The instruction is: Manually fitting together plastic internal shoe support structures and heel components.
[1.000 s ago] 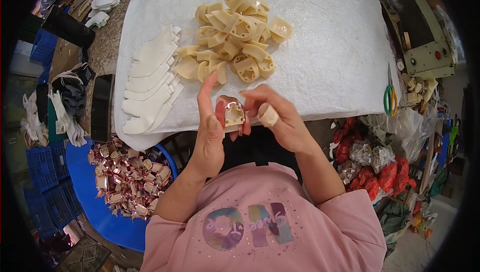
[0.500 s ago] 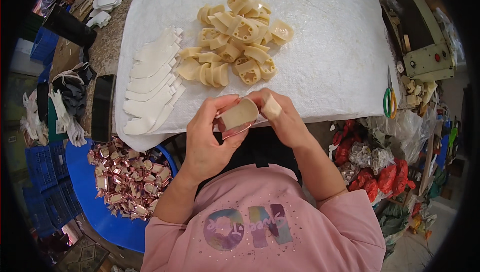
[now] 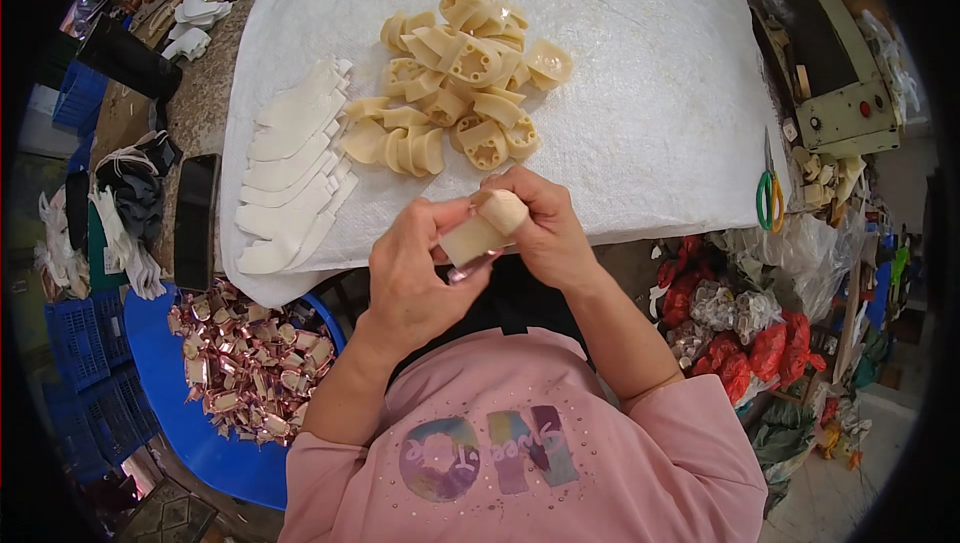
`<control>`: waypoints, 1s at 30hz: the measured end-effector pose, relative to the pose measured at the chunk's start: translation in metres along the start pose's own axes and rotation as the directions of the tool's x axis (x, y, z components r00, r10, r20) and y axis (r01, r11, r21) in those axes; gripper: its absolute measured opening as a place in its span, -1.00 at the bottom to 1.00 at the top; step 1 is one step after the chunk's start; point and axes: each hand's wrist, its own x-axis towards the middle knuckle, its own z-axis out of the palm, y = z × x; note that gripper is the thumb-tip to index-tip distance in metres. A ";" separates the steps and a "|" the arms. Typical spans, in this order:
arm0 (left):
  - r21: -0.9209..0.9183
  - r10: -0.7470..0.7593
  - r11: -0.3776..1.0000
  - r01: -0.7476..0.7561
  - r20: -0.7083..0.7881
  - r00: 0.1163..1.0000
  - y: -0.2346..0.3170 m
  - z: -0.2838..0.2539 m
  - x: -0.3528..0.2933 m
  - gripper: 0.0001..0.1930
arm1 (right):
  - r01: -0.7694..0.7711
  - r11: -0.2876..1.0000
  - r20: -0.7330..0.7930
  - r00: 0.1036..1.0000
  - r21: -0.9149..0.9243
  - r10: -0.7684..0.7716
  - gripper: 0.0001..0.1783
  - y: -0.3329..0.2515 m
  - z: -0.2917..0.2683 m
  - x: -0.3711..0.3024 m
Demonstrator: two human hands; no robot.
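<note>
My left hand [image 3: 402, 268] grips a shoe heel [image 3: 465, 247] with a pale beige face and a shiny pink side, above my lap at the table's near edge. In my right hand [image 3: 553, 235] is a small cream-coloured block [image 3: 503, 210], its material unclear. The block lies over the upper right part of the heel's face, and seems to touch it. Beyond my hands, a pile of beige plastic heels [image 3: 405, 148] rests on the white-covered table [image 3: 640, 93]. Left of the pile, several white curved cut pieces [image 3: 285, 178] lie overlapping in a row.
At lower left stands a blue basin [image 3: 215, 463] holding many pink metallic heels [image 3: 255, 363]. A phone [image 3: 196, 218] lies left of the table cover. Scissors [image 3: 770, 198] with green and orange handles lie at its right edge. Red plastic bags [image 3: 770, 348] are below right.
My right hand has come left, bringing the block from beside the heel onto its face. My left hand still holds the heel. The whole view has shifted slightly.
</note>
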 end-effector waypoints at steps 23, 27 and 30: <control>0.338 0.167 0.939 -0.062 -0.290 0.942 -0.003 0.024 -0.012 -0.49 | -0.109 0.881 0.044 0.994 0.460 0.100 -0.70 0.005 0.024 -0.015; 0.336 0.173 0.939 -0.075 -0.271 0.947 -0.019 0.022 -0.015 -0.49 | -0.053 0.997 -0.025 0.998 0.060 0.054 -0.72 0.006 0.028 -0.010; 0.300 0.136 0.953 -0.052 -0.268 0.954 -0.020 0.016 -0.014 -0.51 | -0.158 0.951 0.076 0.987 0.265 0.143 -0.60 0.020 0.027 -0.007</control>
